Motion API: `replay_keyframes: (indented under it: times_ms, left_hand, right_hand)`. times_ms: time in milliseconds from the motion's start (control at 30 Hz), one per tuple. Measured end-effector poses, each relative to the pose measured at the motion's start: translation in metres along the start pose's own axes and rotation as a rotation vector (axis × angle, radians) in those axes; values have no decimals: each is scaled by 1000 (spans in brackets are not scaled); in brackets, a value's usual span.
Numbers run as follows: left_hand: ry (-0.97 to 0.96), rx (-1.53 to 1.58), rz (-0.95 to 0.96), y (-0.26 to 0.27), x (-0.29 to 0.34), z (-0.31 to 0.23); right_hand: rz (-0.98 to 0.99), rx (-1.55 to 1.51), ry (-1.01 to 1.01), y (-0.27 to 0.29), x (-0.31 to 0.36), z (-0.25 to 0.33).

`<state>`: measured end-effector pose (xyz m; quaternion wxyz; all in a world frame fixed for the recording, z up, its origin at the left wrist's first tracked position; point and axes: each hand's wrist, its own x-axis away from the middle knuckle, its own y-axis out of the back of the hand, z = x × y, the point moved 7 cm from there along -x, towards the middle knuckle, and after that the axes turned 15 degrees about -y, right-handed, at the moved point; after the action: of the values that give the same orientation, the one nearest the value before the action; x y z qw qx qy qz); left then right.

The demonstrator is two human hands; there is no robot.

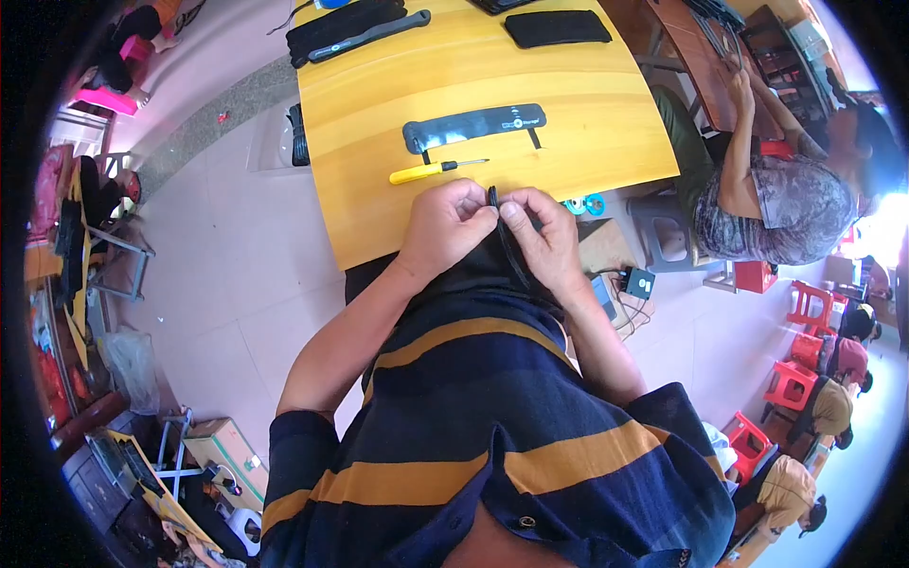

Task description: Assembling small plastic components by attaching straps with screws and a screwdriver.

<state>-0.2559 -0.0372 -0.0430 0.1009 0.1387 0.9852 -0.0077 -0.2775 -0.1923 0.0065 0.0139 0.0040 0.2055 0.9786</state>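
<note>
Just off the near edge of the yellow table (369, 222), my left hand (450, 222) and my right hand (544, 237) meet in front of my body. Both are closed, thumbs and fingertips pinching a thin black strap (492, 196) between them. A length of it seems to hang below the fingers, hard to separate from the dark clothing. Beyond my hands lies a screwdriver (431, 172) with a yellow handle, its shaft pointing right. Farther up is a long flat dark strip (473, 128) with a printed end and two short black tabs on its near side.
A pile of black strips (350, 33) lies at the table's far left, a flat black piece (557, 28) at its far right. A clear bin (273, 137) stands left of the table. At right, a co-worker (781, 199) sits by a grey stool (663, 232); teal-ringed scissors (587, 204) are nearer.
</note>
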Motion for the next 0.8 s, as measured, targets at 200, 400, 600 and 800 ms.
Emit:
replay_keyframes:
  times_ms: [200,400,600,800]
  left_hand:
    - [-33,-97,77,-3,-3,-5]
    - [-35,-121,123,-3,-4,-12]
    - [-56,-147,145,-1,-9,-12]
    - [-27,-168,177,-6,-6,-10]
  right_hand:
    - [190,-62,-209,-4,-14,-19]
    - [251,31,-175,-4,-17,-9]
    - [242,40,-97,-1,-19,-3]
    - [237,184,-62,3,-20,-1]
